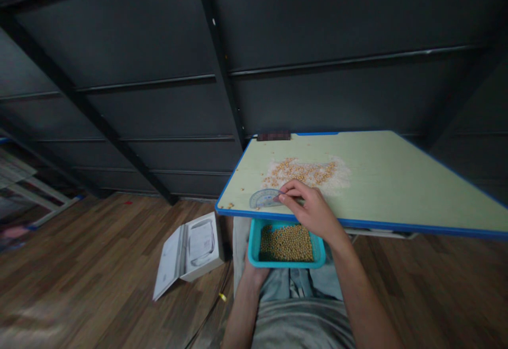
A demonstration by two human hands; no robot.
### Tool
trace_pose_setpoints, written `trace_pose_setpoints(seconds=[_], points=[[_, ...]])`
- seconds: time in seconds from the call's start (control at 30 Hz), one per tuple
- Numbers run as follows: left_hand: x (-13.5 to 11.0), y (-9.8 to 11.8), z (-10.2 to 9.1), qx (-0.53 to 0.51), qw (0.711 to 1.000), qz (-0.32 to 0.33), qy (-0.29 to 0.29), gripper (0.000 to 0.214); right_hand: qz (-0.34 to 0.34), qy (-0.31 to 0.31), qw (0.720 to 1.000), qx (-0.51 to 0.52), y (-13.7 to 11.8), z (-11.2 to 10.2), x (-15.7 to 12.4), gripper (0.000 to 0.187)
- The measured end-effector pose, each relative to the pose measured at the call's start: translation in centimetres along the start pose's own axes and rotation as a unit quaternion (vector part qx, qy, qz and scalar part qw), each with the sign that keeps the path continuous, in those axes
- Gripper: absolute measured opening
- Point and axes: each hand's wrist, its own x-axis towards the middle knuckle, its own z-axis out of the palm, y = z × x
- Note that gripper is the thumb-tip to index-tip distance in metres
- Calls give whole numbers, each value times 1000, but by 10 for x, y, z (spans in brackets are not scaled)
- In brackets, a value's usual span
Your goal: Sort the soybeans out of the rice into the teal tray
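My right hand (307, 207) pinches the right end of a clear plastic protractor (262, 198), held at the near edge of the pale green table (397, 179). Just beyond it lies a patch of soybeans (291, 169) mixed with white grains that look like rice (342, 175). Below the table edge is a turquoise tray (254, 251) with many soybeans (291, 243) in it. My left hand (256, 274) is under the tray's left side, supporting it; its fingers are mostly hidden beneath. A few loose beans (228, 206) lie at the table's left corner.
A dark patterned object (273, 136) sits at the table's far left edge. On the wooden floor (130, 243) to the left stands an open white box (200, 245), with a black cable (210, 312) beside it. A dark panelled wall (317, 95) rises behind the table.
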Motion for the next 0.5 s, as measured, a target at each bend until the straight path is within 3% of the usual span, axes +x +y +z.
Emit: trace_pose_setpoints(seconds=[0.27,0.5], points=[[-3,0,-1,-17,999,-39,13,49,4,1,1000,6,-1,-1,0,1],[-10,7,7,-21,999,-29,6,46,14,9,1000,14,-1,0,0,4]])
